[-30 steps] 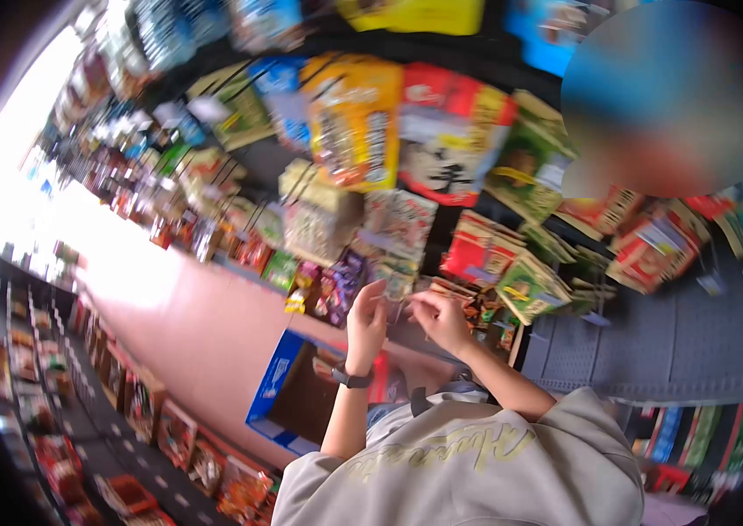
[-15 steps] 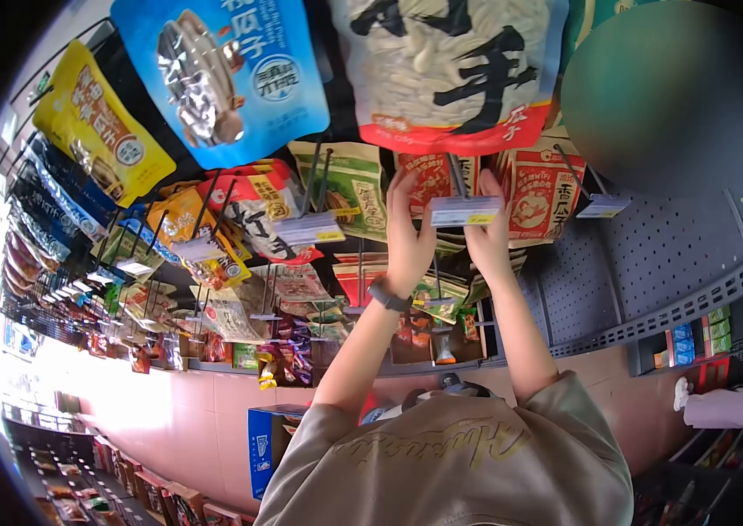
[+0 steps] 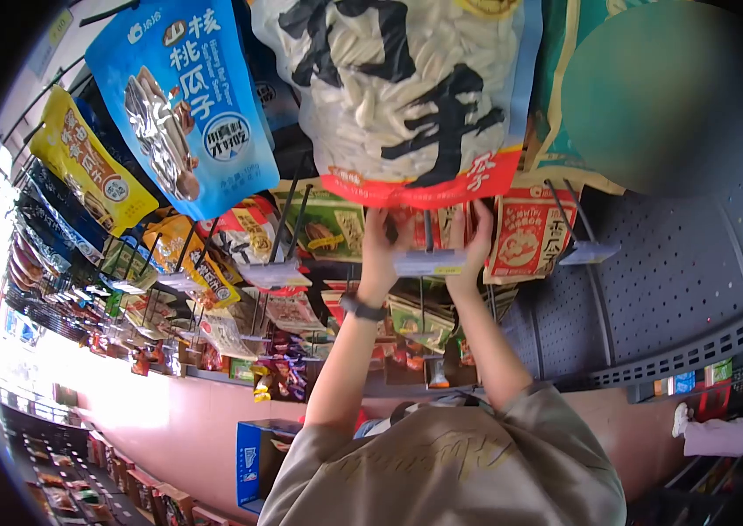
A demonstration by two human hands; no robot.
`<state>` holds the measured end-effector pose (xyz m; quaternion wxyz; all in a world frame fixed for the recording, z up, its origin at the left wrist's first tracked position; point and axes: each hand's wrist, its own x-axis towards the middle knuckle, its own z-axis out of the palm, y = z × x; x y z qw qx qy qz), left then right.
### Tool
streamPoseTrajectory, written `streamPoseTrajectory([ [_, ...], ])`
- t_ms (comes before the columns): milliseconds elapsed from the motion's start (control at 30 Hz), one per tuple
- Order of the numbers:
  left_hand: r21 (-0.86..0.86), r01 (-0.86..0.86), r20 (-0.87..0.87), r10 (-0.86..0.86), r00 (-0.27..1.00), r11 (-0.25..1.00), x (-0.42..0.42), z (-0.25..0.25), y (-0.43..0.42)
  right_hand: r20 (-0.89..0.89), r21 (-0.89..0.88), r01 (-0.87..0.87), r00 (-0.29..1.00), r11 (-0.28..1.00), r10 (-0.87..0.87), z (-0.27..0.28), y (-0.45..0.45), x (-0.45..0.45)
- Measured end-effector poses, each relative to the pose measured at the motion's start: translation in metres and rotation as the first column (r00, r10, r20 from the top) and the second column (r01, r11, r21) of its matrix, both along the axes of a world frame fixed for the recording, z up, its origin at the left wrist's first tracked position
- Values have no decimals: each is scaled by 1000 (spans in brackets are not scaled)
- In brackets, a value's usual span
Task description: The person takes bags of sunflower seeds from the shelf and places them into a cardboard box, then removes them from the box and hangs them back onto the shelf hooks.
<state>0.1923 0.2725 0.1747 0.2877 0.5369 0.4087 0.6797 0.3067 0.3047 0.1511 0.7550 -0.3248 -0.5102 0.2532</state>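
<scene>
A red snack packet [image 3: 431, 230] hangs on a hook in the middle, behind a price tag [image 3: 428, 263] and partly covered by a large white seed bag [image 3: 398, 96] hanging above. My left hand [image 3: 379, 259], with a dark watch [image 3: 362, 308] on its wrist, is at the packet's left edge, thumb toward its front. At the right edge my right hand [image 3: 471, 252] has its thumb in front and fingers along the side. Both hands appear to hold the packet by its edges. The fingertips are partly hidden or blurred.
A blue seed bag [image 3: 183, 114] and a yellow bag [image 3: 91, 167] hang to the upper left. A green packet [image 3: 327, 223] and a red-and-cream packet [image 3: 529, 232] flank my hands. Metal hooks stick out. Perforated grey panel [image 3: 661, 272] extends right; a blue box [image 3: 251, 465] stands below.
The view has shifted, so the hanging bags sit lower and further left. Both hands stay on either side of the red packet; the white bag now covers more of it.
</scene>
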Motion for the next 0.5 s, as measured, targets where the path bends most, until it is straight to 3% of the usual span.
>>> streamPoseTrajectory([
  [33,-106,42,98,-31,995,993,0,4,-10,-3,-2,3,1000,1000,-3,4,-6,0],
  [67,-122,33,-32,-38,999,992,-6,3,-15,-8,-10,3,1000,1000,-3,6,-12,0],
  [133,-199,127,-18,-134,991,972,-8,13,-33,3,-29,16,1000,999,-16,-1,-15,-1],
  [333,-104,-51,-229,26,973,993,-7,24,-69,-124,-68,-170,979,983,161,-3,-46,3],
  [367,-63,-136,-317,109,942,989,-8,24,-73,-41,-66,-90,995,994,88,-6,-47,6],
  [467,-104,-211,-401,153,903,972,-8,40,-86,34,-53,-87,995,995,89,15,-65,18],
  [500,-51,-245,-357,212,910,968,-7,37,-86,25,-83,-66,997,994,68,16,-68,22],
])
